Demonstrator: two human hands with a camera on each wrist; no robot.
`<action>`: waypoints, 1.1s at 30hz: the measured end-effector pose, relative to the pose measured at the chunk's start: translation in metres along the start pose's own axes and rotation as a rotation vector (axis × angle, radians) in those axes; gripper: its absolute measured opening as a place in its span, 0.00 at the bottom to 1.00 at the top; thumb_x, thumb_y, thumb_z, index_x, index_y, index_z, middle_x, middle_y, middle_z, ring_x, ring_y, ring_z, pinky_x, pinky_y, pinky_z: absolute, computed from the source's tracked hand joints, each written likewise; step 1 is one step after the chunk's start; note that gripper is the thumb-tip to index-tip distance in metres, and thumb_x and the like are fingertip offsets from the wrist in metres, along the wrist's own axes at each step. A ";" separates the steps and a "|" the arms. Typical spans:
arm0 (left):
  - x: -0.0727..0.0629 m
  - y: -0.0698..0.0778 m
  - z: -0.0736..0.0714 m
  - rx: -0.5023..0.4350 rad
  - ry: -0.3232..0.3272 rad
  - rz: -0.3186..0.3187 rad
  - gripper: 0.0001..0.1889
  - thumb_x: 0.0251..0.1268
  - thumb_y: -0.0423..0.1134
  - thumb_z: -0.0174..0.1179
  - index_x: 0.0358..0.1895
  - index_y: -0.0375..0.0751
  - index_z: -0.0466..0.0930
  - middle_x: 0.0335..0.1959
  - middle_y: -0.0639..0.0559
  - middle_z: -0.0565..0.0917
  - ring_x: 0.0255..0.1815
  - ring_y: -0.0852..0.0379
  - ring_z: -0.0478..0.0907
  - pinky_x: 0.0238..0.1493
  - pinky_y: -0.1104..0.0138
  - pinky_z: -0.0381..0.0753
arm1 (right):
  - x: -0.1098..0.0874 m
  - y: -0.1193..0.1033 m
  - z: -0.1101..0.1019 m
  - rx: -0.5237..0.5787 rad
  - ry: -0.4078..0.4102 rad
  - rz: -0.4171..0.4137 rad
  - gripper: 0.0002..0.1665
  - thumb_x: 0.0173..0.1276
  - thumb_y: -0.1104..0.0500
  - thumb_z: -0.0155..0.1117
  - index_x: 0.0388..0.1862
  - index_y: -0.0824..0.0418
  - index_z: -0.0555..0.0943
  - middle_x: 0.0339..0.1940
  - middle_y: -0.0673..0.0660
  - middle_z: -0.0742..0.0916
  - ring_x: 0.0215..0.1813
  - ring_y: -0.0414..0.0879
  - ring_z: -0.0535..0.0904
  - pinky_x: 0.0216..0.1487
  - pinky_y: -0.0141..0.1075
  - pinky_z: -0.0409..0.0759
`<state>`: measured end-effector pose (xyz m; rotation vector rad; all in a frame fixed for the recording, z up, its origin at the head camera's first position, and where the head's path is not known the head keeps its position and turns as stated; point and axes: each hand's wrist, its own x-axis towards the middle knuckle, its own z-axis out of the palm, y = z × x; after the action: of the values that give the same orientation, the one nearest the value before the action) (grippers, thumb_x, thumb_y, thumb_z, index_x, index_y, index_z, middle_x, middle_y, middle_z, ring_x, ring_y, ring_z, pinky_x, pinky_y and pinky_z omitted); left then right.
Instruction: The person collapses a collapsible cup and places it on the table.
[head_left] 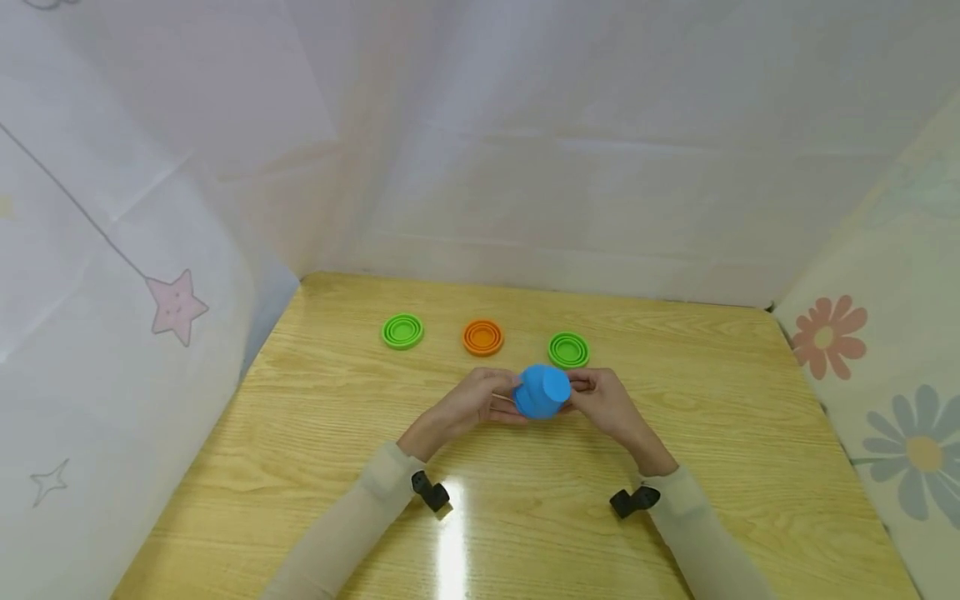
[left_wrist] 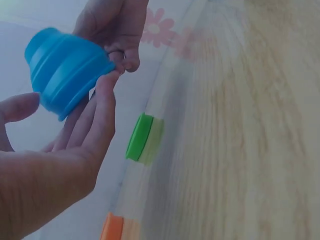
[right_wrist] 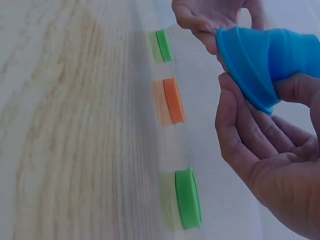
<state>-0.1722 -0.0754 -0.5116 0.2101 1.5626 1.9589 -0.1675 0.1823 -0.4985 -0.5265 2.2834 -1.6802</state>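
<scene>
A blue collapsible cup, pulled out into its stepped cone shape, is held tilted above the table between both hands. My left hand grips it from the left, with thumb on its side and fingers along the wide rim. From the other side my right hand holds it. In the right wrist view the right thumb presses the ribbed wall of the cup, and the fingers lie by the rim. The cup's narrow base faces the head camera; its inside is hidden.
Three cups folded flat lie in a row toward the back of the wooden table: a green one at left, an orange one in the middle and another green one just behind the hands. Printed white sheets surround the table.
</scene>
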 end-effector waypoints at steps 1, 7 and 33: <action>0.000 0.002 0.000 -0.005 -0.020 -0.002 0.23 0.81 0.43 0.55 0.65 0.27 0.78 0.49 0.40 0.90 0.43 0.50 0.93 0.63 0.43 0.86 | -0.001 0.000 -0.002 -0.005 -0.004 -0.009 0.19 0.80 0.62 0.62 0.61 0.75 0.82 0.48 0.73 0.91 0.39 0.40 0.91 0.48 0.50 0.94; -0.002 0.008 0.006 0.041 -0.046 0.010 0.25 0.84 0.45 0.53 0.69 0.27 0.75 0.59 0.34 0.86 0.47 0.48 0.92 0.63 0.42 0.86 | -0.003 0.000 -0.005 -0.011 -0.011 -0.027 0.19 0.79 0.65 0.61 0.62 0.75 0.81 0.52 0.74 0.90 0.41 0.38 0.91 0.48 0.51 0.94; 0.010 0.005 0.016 0.285 0.214 0.117 0.19 0.85 0.41 0.53 0.63 0.30 0.82 0.54 0.33 0.88 0.37 0.56 0.90 0.53 0.44 0.92 | -0.002 -0.001 0.000 0.321 -0.090 0.258 0.34 0.72 0.64 0.70 0.70 0.76 0.69 0.51 0.56 0.88 0.49 0.52 0.89 0.54 0.46 0.93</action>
<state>-0.1741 -0.0571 -0.5044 0.2174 2.0117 1.8892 -0.1659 0.1826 -0.4979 -0.2210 1.8745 -1.7997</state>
